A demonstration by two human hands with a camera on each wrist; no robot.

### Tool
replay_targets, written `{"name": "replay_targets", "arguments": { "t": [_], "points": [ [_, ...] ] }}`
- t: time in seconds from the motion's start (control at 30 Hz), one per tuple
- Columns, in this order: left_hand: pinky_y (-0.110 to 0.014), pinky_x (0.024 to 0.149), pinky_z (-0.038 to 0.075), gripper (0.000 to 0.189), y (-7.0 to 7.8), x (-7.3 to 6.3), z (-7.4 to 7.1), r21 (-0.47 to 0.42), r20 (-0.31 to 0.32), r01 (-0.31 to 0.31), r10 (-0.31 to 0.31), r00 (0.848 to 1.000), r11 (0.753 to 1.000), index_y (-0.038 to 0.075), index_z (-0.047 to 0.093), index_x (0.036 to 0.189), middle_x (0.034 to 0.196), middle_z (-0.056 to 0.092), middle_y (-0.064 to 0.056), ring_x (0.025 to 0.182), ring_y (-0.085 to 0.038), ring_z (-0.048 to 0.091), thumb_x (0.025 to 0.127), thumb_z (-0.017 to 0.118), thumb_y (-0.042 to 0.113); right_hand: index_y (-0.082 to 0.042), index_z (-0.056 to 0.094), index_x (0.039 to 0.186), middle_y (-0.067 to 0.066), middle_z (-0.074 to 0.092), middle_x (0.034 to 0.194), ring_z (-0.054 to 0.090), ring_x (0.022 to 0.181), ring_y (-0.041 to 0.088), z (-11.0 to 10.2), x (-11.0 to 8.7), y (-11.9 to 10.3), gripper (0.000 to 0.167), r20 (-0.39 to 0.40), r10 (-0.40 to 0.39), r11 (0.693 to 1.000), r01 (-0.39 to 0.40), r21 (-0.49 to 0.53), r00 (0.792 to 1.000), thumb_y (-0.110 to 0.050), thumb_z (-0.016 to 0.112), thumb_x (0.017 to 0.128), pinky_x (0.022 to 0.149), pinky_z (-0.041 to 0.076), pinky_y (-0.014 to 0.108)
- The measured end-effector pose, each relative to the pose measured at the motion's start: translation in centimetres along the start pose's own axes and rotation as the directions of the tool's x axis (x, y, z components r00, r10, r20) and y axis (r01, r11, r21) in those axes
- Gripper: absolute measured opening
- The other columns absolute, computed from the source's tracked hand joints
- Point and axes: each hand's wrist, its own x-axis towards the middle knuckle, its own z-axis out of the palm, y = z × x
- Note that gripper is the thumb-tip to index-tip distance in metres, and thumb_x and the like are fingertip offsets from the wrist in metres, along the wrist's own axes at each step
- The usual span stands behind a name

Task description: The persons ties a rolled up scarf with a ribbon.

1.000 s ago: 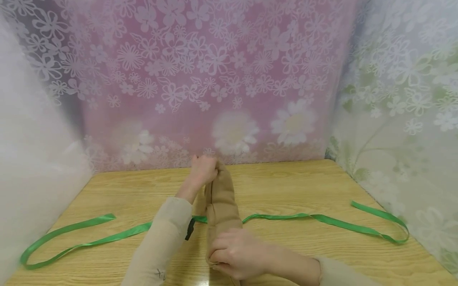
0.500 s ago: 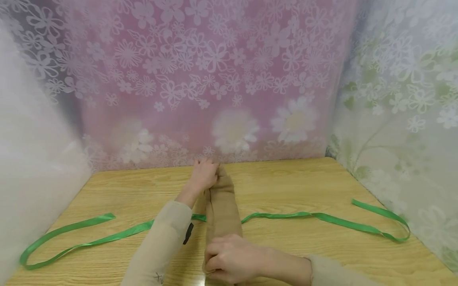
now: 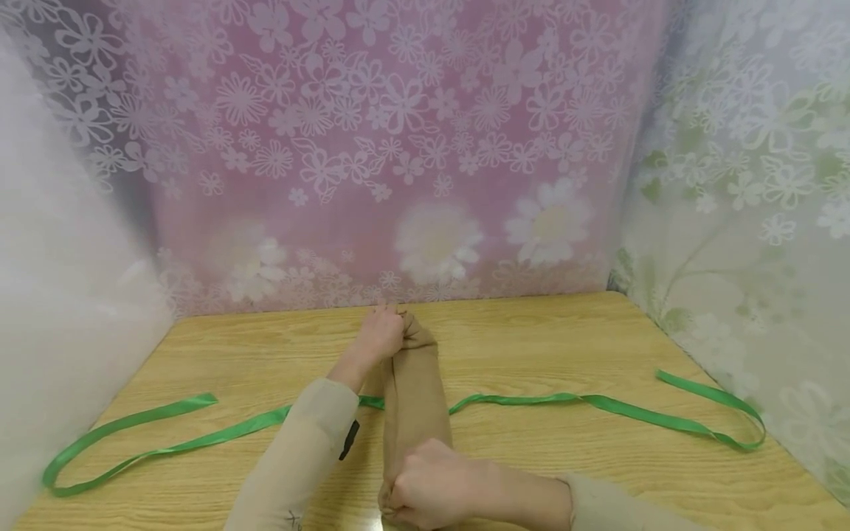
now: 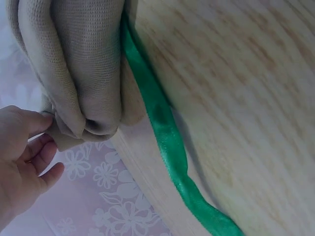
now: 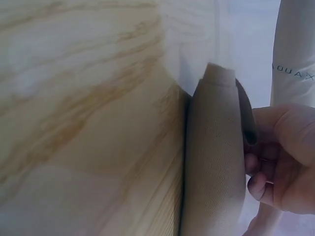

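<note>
A long folded bundle of tan knit cloth lies lengthwise on the table, over the middle of a green satin ribbon. My left hand holds its far end. In the left wrist view, the thumb and forefinger of that left hand pinch a corner of the cloth. At the near end, my right hand grips the cloth's left edge. The right wrist view has the right hand with curled fingers at the edge of the cloth.
The ribbon's tails curve out to both sides of the wooden table. A pink flowered curtain hangs behind, with pale sheets at left and right. A small black piece shows beside my left sleeve.
The cloth between my hands has become smoother and straighter, with fewer creases. My right hand has shifted slightly toward me, and my left hand has come slightly nearer. The ribbon stays put.
</note>
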Motion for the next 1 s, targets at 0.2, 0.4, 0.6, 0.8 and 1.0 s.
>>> {"name": "replay_targets", "arguments": {
  "t": [0.2, 0.4, 0.6, 0.8, 1.0],
  "points": [
    [-0.035, 0.081, 0.048, 0.007, 0.0, -0.4, 0.1, -0.02, 0.044, -0.006, 0.006, 0.999, 1.0, -0.001, 0.067, 0.085, 0.09, 0.061, -0.014, 0.085, -0.026, 0.055, 0.088, 0.06, 0.002, -0.025, 0.05, 0.054, -0.016, 0.033, 0.049, 0.018, 0.043, 0.0, -0.5, 0.1, -0.7, 0.033, 0.135, 0.03, 1.0, -0.03, -0.004, 0.99, -0.024, 0.065, 0.084, 0.036, 0.02, 0.012],
    [-0.036, 0.085, 0.047, 0.014, 0.0, -0.5, 0.1, -0.052, 0.064, 0.019, -0.016, 0.998, 0.998, -0.004, 0.065, 0.095, 0.097, 0.06, -0.016, 0.091, -0.027, 0.055, 0.088, 0.062, 0.007, -0.023, 0.053, 0.058, -0.015, 0.033, 0.049, 0.021, 0.043, -0.001, -1.2, -0.2, -1.1, 0.03, 0.206, 0.024, 1.0, -0.025, 0.003, 0.978, -0.026, 0.065, 0.086, 0.037, 0.023, 0.012],
    [-0.043, 0.099, 0.036, 0.044, 0.0, -0.8, 0.2, -0.059, 0.115, 0.055, -0.048, 0.992, 0.997, -0.005, 0.053, 0.121, 0.121, 0.052, -0.019, 0.112, -0.032, 0.045, 0.086, 0.067, 0.018, -0.025, 0.061, 0.069, -0.018, 0.047, 0.062, 0.031, 0.049, -0.006, -1.6, -0.6, -1.3, 0.017, 0.222, -0.008, 1.0, 0.014, -0.022, 0.975, -0.025, 0.065, 0.085, 0.041, 0.026, 0.011],
    [-0.046, 0.102, 0.033, 0.056, 0.2, -0.8, 0.2, -0.008, 0.099, 0.077, -0.075, 0.992, 0.997, -0.004, 0.048, 0.129, 0.126, 0.049, -0.019, 0.119, -0.034, 0.042, 0.085, 0.069, 0.024, -0.024, 0.064, 0.078, -0.019, 0.049, 0.068, 0.036, 0.056, -0.007, -1.9, -0.9, -0.8, 0.012, 0.247, -0.016, 0.997, -0.004, 0.081, 0.969, -0.031, 0.063, 0.088, 0.048, 0.028, 0.009],
    [-0.046, 0.103, 0.031, 0.058, 0.2, -0.8, 0.2, 0.013, 0.096, 0.08, -0.081, 0.992, 0.997, -0.001, 0.047, 0.131, 0.129, 0.047, -0.018, 0.121, -0.033, 0.04, 0.085, 0.068, 0.027, -0.024, 0.061, 0.083, -0.019, 0.042, 0.06, 0.034, 0.05, -0.006, -2.3, -1.5, -0.5, 0.011, 0.27, -0.022, 0.991, -0.015, 0.133, 0.963, -0.033, 0.061, 0.089, 0.046, 0.028, 0.01]
  ]
}}
